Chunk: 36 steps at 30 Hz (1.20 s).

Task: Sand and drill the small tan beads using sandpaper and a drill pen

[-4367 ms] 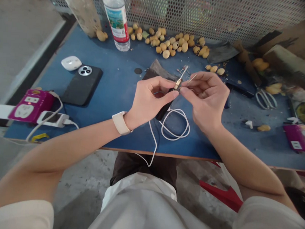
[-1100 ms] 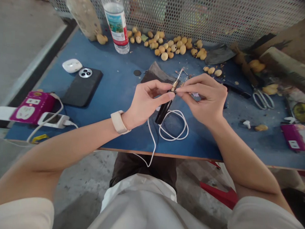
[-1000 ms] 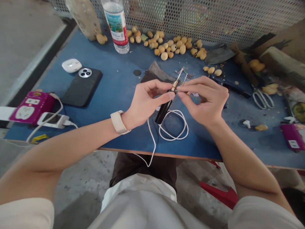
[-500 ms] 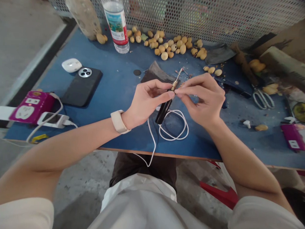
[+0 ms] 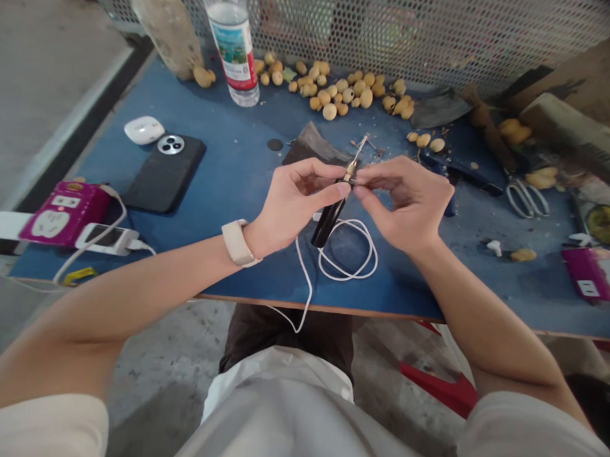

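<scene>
One white cable (image 5: 350,278) lies nearest. Over the table (image 5: 226,199), the left hand (image 5: 296,195) pinches a black-handled tool (image 5: 327,224); the right hand (image 5: 408,204) nearly closes at its collar (image 5: 351,169), hold unclear: apparently fine adjustment, next calling for steadiness.

Hands, two: left grip (image 5: 296,200) and right grip (image 5: 406,202), center. Pen-shaped tools, black: one (image 5: 330,219), between them. Bench: one (image 5: 242,159). Phones: one (image 5: 161,180), left. Purple socket blocks, two: one at left (image 5: 70,210), one at right edge (image 5: 588,273). Labeled water bottles: one (image 5: 234,49), upper left. Wristbands: one (image 5: 238,243), lower left. Scissors: one pair (image 5: 515,198), right. Dark discs: one (image 5: 274,145), center. Yellowish fruits: three in a short row (image 5: 423,140), upper right; the heap (image 5: 330,111), upper center, overlaps too much for an exact count.
</scene>
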### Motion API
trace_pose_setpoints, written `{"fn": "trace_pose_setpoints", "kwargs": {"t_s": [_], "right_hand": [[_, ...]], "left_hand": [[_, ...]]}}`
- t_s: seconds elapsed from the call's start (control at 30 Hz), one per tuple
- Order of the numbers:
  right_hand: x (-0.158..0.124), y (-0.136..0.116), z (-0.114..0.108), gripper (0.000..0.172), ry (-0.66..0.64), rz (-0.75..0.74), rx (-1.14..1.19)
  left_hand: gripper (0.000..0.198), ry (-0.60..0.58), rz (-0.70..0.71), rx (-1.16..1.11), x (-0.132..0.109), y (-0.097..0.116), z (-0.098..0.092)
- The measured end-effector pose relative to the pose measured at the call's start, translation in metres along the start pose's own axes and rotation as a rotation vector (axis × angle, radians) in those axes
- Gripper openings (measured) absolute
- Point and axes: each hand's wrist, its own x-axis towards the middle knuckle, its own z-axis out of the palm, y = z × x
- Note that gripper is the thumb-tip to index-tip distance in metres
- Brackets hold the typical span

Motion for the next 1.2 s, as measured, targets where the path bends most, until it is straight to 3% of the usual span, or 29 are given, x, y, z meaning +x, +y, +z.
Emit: {"fn": "trace_pose_setpoints", "kwargs": {"t_s": [0.1, 0.27, 0.43, 0.77, 0.83, 0.93, 1.2], "right_hand": [[0.0, 0.005, -0.004, 0.005, -0.014, 0.017, -0.056], [0.005, 0.014, -0.013, 0.011, -0.032, -0.065, -0.135], [0.003, 0.011, -0.014, 0.009, -0.12, 0.095, -0.137], [-0.007, 0.007, -0.007, 0.018, -0.041, 0.123, -0.143], [-0.007, 0.01, -0.007, 0.021, -0.033, 0.111, -0.118], [-0.005, 0.013, -0.009, 0.008, -0.082, 0.042, -0.161], [0.002, 0.006, -0.009, 0.012, -0.099, 0.013, -0.096]], "left_hand": [[0.06, -0.005, -0.011, -0.001, 0.0, 0.001, -0.001], [0.062, -0.001, -0.029, -0.016, 0.0, 0.003, 0.0], [0.06, -0.004, -0.022, -0.02, 0.0, 0.004, 0.0], [0.061, -0.015, -0.035, -0.007, 0.0, 0.003, -0.001], [0.061, -0.013, -0.033, -0.007, 0.0, 0.003, -0.001], [0.061, -0.006, -0.031, -0.007, 0.0, 0.002, -0.002], [0.061, -0.013, -0.014, -0.009, 0.001, 0.003, 0.0]]}}
